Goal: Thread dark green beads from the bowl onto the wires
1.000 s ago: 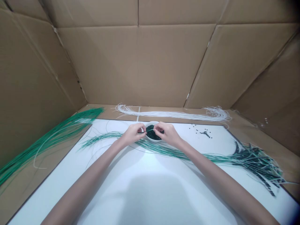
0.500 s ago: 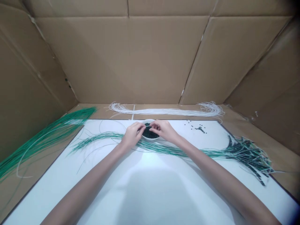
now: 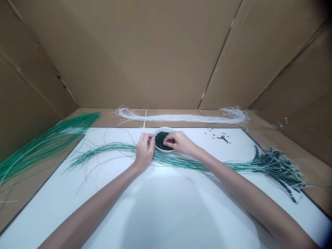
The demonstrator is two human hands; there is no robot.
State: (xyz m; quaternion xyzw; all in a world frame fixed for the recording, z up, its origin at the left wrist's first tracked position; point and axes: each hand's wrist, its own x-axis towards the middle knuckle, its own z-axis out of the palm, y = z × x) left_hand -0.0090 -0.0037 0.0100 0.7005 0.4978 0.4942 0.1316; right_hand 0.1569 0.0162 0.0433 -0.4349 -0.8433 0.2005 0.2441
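All close about the bowl point(image 3: 164, 150) of dark beads point(image 3: 160, 141) on the worktop point(image 3: 109, 218), probably to shorten reaches: pinching a faint strand point(image 3: 149, 140) with the left hand point(image 3: 144, 153), pressing fingertips together at the beads with the right hand point(image 3: 183, 143).

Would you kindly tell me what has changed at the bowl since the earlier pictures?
The right hand has let go of the strand and moved left, fingertips now at the beads. The left hand has turned more upright beside the bowl and seems to keep the strand. The white bundle stayed put.
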